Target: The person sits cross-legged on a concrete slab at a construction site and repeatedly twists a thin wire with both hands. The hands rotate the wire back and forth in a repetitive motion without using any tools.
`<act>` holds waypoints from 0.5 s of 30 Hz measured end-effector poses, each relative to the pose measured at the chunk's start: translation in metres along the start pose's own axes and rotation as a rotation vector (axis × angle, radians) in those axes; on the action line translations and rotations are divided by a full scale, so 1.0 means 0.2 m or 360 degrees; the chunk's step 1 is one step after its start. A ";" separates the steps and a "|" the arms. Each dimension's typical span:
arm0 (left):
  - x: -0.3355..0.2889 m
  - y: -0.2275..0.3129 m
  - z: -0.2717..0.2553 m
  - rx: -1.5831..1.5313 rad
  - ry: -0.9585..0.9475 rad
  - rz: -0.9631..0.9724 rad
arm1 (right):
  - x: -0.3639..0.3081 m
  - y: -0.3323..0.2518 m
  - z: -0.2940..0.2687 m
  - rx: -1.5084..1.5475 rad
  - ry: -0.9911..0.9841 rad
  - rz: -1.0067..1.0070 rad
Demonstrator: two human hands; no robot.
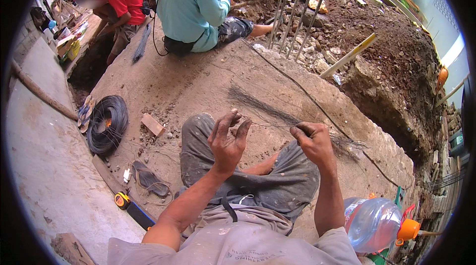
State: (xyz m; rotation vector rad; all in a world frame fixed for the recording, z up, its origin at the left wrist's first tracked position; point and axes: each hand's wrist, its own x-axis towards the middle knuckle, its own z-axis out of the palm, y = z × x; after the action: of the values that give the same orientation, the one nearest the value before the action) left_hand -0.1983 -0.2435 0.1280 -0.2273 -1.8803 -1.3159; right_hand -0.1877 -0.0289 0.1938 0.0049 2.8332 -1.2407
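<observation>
My left hand [229,141] is raised over my lap, its fingers curled but apart, with nothing plainly between them. Opposite it, the thumb and fingers of my right hand [314,142] are pinched on a thin wire [270,125], which stretches toward the left hand; its far end is too fine to follow. A loose bundle of cut dark wires [265,107] lies on the concrete slab just beyond my hands and runs behind the right one. A coil of black wire [107,125] rests to the left, beside a broken brick piece [153,125].
Near my left leg lie a dark sandal [148,179] and a tape measure [122,200]. A large clear bottle with an orange cap [374,224] is at my right. Upright steel bars [292,14] stand ahead, by a dug trench. A person in teal [191,7] sits on the slab; others crouch left.
</observation>
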 end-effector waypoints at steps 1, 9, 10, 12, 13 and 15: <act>-0.01 0.00 0.00 0.0010 0.0019 0.0009 | 0.00 0.00 0.01 -0.0001 -0.0004 0.0005; -0.01 -0.06 -0.02 -0.0165 -0.0202 -0.0027 | 0.01 0.04 0.03 -0.0103 0.0057 -0.0097; 0.00 -0.07 -0.02 -0.0178 -0.0247 -0.0066 | 0.01 0.04 0.03 -0.0082 0.0082 -0.0120; 0.02 -0.09 -0.04 -0.0202 -0.0333 -0.0137 | 0.00 0.05 0.03 0.0036 0.0137 -0.0184; 0.03 -0.09 -0.05 -0.0306 -0.0366 -0.0290 | -0.01 0.05 0.03 0.0134 0.0165 -0.0222; 0.03 -0.10 -0.05 -0.0506 -0.0427 -0.0597 | -0.02 0.05 0.03 0.0285 0.0160 -0.0278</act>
State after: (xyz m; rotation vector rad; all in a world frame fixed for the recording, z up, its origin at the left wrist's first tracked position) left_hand -0.2085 -0.2636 0.1195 -0.2295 -1.9912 -1.9246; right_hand -0.1836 -0.0264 0.1817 -0.1824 2.8464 -1.5685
